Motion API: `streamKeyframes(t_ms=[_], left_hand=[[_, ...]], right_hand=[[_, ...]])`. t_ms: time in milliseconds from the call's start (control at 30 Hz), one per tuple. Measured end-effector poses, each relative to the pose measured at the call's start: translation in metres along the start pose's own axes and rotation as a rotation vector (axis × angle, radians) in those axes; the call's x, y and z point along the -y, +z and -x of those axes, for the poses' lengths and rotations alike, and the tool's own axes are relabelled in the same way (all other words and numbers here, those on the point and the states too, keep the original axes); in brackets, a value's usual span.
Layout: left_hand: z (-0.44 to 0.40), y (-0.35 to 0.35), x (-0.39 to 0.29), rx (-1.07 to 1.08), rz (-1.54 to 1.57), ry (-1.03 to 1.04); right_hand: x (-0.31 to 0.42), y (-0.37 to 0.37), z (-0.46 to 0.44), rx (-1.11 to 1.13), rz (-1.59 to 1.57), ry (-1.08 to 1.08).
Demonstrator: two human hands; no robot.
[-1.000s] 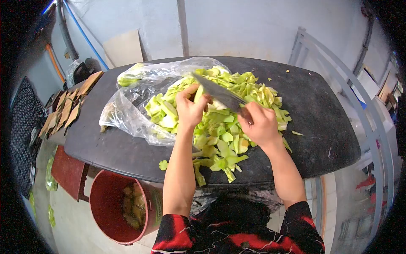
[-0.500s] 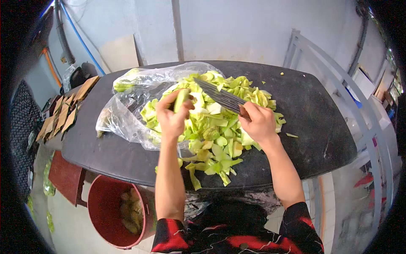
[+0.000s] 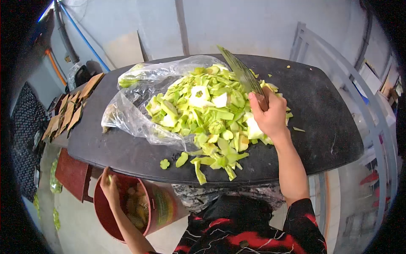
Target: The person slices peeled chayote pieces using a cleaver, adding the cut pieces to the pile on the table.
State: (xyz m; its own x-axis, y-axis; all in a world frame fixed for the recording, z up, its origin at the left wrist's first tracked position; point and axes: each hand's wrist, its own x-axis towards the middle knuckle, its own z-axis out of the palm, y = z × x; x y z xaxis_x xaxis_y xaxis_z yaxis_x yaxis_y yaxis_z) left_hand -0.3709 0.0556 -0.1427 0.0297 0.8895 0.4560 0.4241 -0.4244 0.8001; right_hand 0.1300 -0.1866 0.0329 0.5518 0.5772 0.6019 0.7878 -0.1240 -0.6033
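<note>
My right hand (image 3: 270, 111) is closed round the wooden handle of a broad-bladed knife (image 3: 242, 70), its wet blade angled up and to the left. Below the blade lies a big heap of green vegetable peelings and cut pieces (image 3: 220, 115), partly resting on a clear plastic bag (image 3: 127, 122). Down at the left, my left hand (image 3: 109, 185) is over the rim of a red bucket (image 3: 104, 207), below the table edge. Its fingers are closed, and a bit of green vegetable shows between them. Brownish-green scraps lie inside the bucket.
The dark table (image 3: 330, 131) carries the heap, with a few loose peelings (image 3: 182, 159) near its front edge. Cardboard pieces (image 3: 69, 108) lie beyond its left end. A grey metal railing (image 3: 359, 86) stands at the right, and a dark red stool (image 3: 72, 174) is beside the bucket.
My left hand has moved from above the heap down to the bucket at the left. My right hand has lifted slightly, and the knife now points more steeply upward.
</note>
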Motion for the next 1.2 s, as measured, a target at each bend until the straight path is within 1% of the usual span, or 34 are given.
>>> streamKeyframes(t_ms=[33,67,100,133,200,233,267,300,333,367,433,500,533,567,600,667,733,800,867,933,967,1033,1067,1167,1200], left_hand=[[0.020,-0.002,0.005,-0.051,0.051,-0.060],[0.042,-0.008,-0.003,-0.008,0.095,-0.271],[0.059,-0.012,0.046,-0.015,0.013,-0.167],[0.072,-0.011,0.097,-0.028,-0.061,-0.058],[0.103,-0.006,0.118,0.295,-0.189,-0.324],[0.114,-0.001,0.103,0.295,-0.193,-0.342],[0.123,0.008,0.088,0.478,-0.194,-0.504],[0.125,0.015,0.076,0.652,-0.181,-0.657],[0.135,0.016,0.104,0.643,-0.206,-0.539],[0.138,0.019,0.091,0.591,-0.101,-0.486],[0.125,0.022,0.068,0.491,-0.094,-0.483],[0.096,0.019,0.062,0.233,-0.337,-0.282],[0.084,0.020,0.058,0.021,-0.472,-0.027],[0.068,0.023,0.010,-0.062,-0.382,0.052],[0.053,0.027,-0.055,-0.143,-0.293,0.130],[0.032,0.043,-0.120,-0.156,-0.210,0.315],[0.012,0.071,-0.154,-0.001,-0.145,0.431],[-0.012,0.110,-0.191,0.216,-0.138,0.473],[-0.039,0.153,-0.214,0.291,-0.251,0.714],[-0.067,0.194,-0.218,0.400,-0.406,0.834],[-0.079,0.212,-0.212,0.401,-0.396,0.836],[-0.102,0.237,-0.194,0.646,-0.574,0.886],[-0.108,0.245,-0.185,0.639,-0.577,0.894],[-0.117,0.251,-0.175,0.739,-0.371,0.896],[-0.115,0.249,-0.176,0.756,-0.381,0.900]], right_hand=[[-0.003,0.004,-0.004,0.017,0.016,-0.040],[-0.008,0.007,-0.006,0.032,0.036,-0.078],[-0.018,0.012,-0.007,0.064,0.185,-0.086],[-0.014,0.010,-0.007,0.053,0.192,-0.099],[-0.007,0.010,-0.004,0.007,0.003,-0.002],[0.000,0.005,-0.004,-0.008,0.034,-0.042],[0.004,0.002,-0.005,0.017,0.040,-0.004],[0.000,0.002,-0.006,0.013,0.036,-0.033],[-0.004,0.002,-0.007,0.007,0.034,-0.059],[-0.006,0.003,-0.007,0.013,0.033,-0.061],[-0.008,0.002,-0.008,0.021,0.029,-0.051],[-0.011,0.000,-0.010,0.048,0.044,-0.046],[-0.012,-0.001,-0.011,0.065,0.058,-0.035],[-0.013,-0.002,-0.012,0.069,0.054,-0.035],[-0.014,-0.002,-0.013,0.072,0.071,-0.059],[-0.014,0.000,-0.014,0.081,0.081,-0.082],[-0.013,0.003,-0.016,0.106,0.070,-0.111],[-0.011,0.006,-0.012,0.129,0.056,-0.104],[-0.013,0.006,-0.010,0.136,0.054,-0.093],[-0.018,0.004,-0.007,0.142,0.065,-0.156],[-0.018,0.000,-0.008,0.192,0.077,-0.079],[-0.027,-0.002,-0.005,0.184,0.058,-0.086],[-0.031,-0.001,-0.006,0.172,0.029,-0.096],[-0.037,-0.003,-0.008,0.190,0.035,-0.045],[-0.038,-0.003,-0.006,0.195,0.042,-0.037]])
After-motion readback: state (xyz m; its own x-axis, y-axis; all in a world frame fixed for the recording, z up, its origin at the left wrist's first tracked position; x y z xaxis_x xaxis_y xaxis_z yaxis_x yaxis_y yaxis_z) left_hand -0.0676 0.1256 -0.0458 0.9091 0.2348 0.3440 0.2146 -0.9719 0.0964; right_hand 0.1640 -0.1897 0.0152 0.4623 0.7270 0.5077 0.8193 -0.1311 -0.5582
